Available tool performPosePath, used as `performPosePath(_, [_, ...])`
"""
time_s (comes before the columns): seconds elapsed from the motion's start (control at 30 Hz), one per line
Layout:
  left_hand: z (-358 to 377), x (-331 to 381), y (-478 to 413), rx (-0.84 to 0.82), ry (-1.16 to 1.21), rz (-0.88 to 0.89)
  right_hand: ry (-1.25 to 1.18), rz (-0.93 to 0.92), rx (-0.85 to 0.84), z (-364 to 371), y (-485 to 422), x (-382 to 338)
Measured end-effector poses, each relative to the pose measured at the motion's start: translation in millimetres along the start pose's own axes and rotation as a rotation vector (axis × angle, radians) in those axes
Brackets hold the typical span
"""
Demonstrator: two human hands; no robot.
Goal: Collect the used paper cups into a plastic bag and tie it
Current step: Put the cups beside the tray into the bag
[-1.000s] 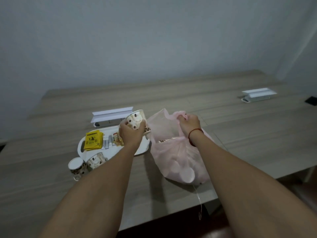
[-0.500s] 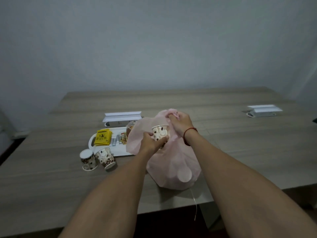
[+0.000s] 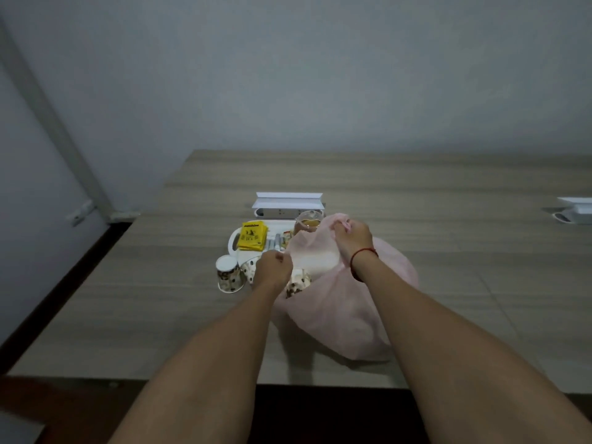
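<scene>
A pink plastic bag (image 3: 346, 315) lies on the wooden table, bulging with cups. My right hand (image 3: 352, 238) pinches the far rim and holds the mouth up. A spotted paper cup (image 3: 298, 282) sits tilted at the bag's near-left side, just under my left hand (image 3: 272, 270). That hand's fingers are curled with nothing in them, beside the bag's left rim. Two more spotted paper cups stand to the left: one (image 3: 228, 277) in full view, the other (image 3: 248, 269) partly hidden behind my left hand.
A white tray (image 3: 234, 243) behind the cups carries yellow packets (image 3: 253, 235) and small sachets. A glass of brown drink (image 3: 309, 222) stands at its right end. White power-strip boxes sit further back (image 3: 288, 205) and at far right (image 3: 576, 209). The table's front edge is close.
My left hand carried a cup from the tray side to the bag's mouth and let it go; the cup now rests at the bag. My right hand kept holding the rim.
</scene>
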State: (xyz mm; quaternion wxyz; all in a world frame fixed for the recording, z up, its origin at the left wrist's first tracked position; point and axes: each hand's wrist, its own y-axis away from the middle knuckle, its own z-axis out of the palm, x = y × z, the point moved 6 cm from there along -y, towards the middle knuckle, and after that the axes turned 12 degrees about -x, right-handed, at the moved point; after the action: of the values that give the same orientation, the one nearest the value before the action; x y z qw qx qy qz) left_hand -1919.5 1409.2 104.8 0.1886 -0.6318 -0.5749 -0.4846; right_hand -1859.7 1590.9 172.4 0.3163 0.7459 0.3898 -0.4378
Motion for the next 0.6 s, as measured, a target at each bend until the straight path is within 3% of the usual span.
performPosePath(0.1, [-28.8, -25.7, -20.2, 0.075, -0.037, -0.112, 0.004, 0.045, 0.0, 18.6, -13.9, 7.5])
performPosePath(0.2, [-38.2, -47.3, -46.9, 0.039, -0.028, -0.184, 0.025, 0.096, 0.029, 33.2, -29.4, 20.7])
performPosePath(0.47, [-38.7, -69.2, -123.4, -0.118, -0.204, -0.11, 0.112, 0.191, 0.07, 60.7, -70.0, 54.2])
performPosePath(0.6, [-28.7, -73.8, -147.1, -0.201, -0.355, -0.173, 0.136, 0.219, 0.092, 67.1, -77.5, 66.8])
